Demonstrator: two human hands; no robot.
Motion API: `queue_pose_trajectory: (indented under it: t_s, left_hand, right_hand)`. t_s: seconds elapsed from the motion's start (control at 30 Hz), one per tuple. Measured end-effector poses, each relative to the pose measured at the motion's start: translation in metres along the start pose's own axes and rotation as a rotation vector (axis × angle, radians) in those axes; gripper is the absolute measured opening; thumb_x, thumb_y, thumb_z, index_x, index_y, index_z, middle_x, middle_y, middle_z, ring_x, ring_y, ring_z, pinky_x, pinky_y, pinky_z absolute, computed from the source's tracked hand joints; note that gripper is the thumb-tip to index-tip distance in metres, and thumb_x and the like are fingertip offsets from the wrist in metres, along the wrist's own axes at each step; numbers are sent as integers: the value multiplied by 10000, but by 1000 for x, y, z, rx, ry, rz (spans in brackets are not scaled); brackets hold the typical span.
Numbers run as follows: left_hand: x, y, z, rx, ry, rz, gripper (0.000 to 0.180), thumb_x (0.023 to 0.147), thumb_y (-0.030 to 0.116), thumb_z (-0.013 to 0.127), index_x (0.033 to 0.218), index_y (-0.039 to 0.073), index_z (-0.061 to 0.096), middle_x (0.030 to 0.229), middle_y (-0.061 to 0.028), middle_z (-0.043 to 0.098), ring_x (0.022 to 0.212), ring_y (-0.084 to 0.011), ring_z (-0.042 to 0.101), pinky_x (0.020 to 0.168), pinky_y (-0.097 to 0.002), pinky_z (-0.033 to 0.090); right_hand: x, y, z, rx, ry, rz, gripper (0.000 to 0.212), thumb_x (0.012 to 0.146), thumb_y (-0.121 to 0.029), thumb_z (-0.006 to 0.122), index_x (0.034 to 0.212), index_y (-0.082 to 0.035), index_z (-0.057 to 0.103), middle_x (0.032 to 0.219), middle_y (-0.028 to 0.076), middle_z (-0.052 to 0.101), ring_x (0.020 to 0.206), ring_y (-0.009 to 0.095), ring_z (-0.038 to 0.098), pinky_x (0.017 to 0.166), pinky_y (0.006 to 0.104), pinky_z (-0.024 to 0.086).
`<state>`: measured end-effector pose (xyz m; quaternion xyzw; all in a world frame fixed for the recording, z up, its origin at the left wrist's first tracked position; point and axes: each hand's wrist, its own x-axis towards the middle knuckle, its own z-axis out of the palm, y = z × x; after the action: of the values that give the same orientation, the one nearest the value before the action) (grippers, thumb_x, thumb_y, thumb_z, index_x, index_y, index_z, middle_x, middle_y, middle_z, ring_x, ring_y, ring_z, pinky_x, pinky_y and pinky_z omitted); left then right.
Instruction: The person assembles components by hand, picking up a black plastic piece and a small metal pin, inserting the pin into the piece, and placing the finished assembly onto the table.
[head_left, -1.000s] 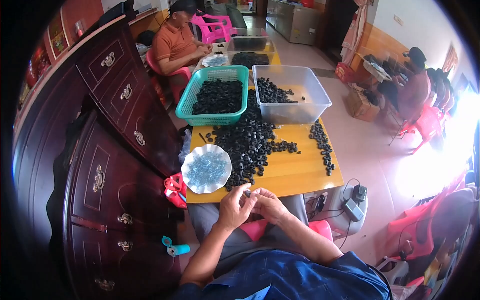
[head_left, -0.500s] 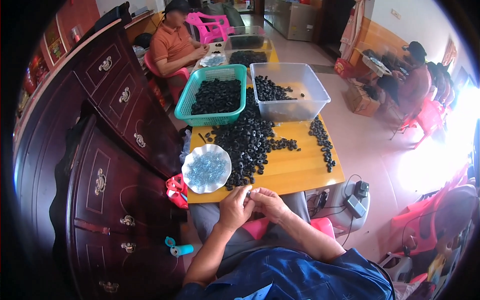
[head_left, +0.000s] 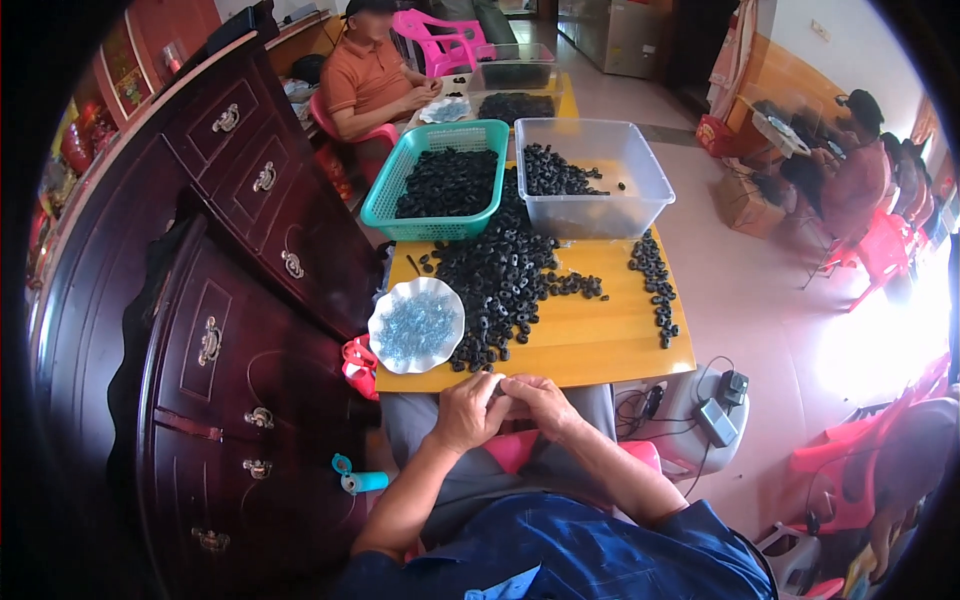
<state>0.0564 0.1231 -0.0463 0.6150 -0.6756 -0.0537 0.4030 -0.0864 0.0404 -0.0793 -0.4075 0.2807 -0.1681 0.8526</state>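
My left hand (head_left: pixel 468 412) and my right hand (head_left: pixel 540 406) meet just off the near edge of the yellow table (head_left: pixel 600 345), above my lap. Both are closed, fingertips pressed together; whatever they pinch is hidden by the fingers. Beyond them spreads a heap of small black oval pieces with holes (head_left: pixel 495 275). To its left, a white scalloped plate (head_left: pixel 455 352) bears many tiny clear-blue bits (head_left: pixel 415 325). Behind the heap stand a green mesh basket (head_left: pixel 425 228) full of black pieces and a clear plastic bin (head_left: pixel 600 215) partly filled with them.
A dark wooden cabinet (head_left: pixel 220 260) lines the left side. More black pieces (head_left: pixel 655 290) lie along the table's right edge. A person in an orange shirt (head_left: pixel 365 80) sits at the far end; others (head_left: pixel 850 165) sit at the right. A grey stool (head_left: pixel 685 420) with adapters and cables stands at right.
The view has shifted slightly. My hands stay together, with the right fingers now more folded over; a small dark piece glimpsed between the fingertips before is now covered.
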Motion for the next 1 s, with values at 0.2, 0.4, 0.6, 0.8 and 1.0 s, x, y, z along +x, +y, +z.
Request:
queue_pose_trajectory:
  t_s: [0.2, 0.4, 0.6, 0.8, 1.0]
  left_hand:
    - [6, 6, -4, 78, -13, 23, 181, 867, 165, 647, 987, 36, 604, 843, -127, 639, 744, -337, 653, 619, -411, 521]
    - [14, 16, -2, 134, -50, 5, 208, 863, 174, 659, 1004, 33, 600, 866, -126, 635, 743, -337, 651, 614, -413, 516]
    - [24, 17, 2, 186, -81, 37, 224, 857, 169, 652, 1029, 38, 593, 870, -123, 633, 742, -335, 652, 606, -416, 515]
    - [38, 22, 5, 192, -116, 62, 229, 847, 161, 633, 1041, 47, 589, 863, -117, 632, 728, -336, 651, 590, -423, 521]
    - [41, 19, 4, 227, -187, 87, 240, 839, 163, 638, 1047, 53, 588, 865, -112, 627, 731, -325, 653, 591, -415, 524]
  right_hand:
    - [3, -2, -1, 3, -32, -51, 285, 1006, -308, 545, 932, -66, 675, 808, -7, 656, 697, 73, 589, 682, 226, 498]
    - [2, -5, -8, 34, -73, -84, 313, 1008, -342, 544, 917, -75, 681, 781, -26, 643, 675, 47, 552, 643, 197, 465]
    - [-3, -16, -12, 45, -62, -82, 306, 1005, -336, 550, 924, -72, 682, 802, -20, 655, 692, 45, 555, 659, 204, 464]
    - [2, -13, -24, 40, -69, -143, 278, 994, -297, 562, 968, -52, 691, 846, -6, 678, 731, 45, 553, 693, 207, 453]
    - [-2, -16, -21, 32, -25, -144, 279, 989, -294, 565, 968, -45, 689, 819, -16, 656, 717, 47, 535, 686, 206, 443]
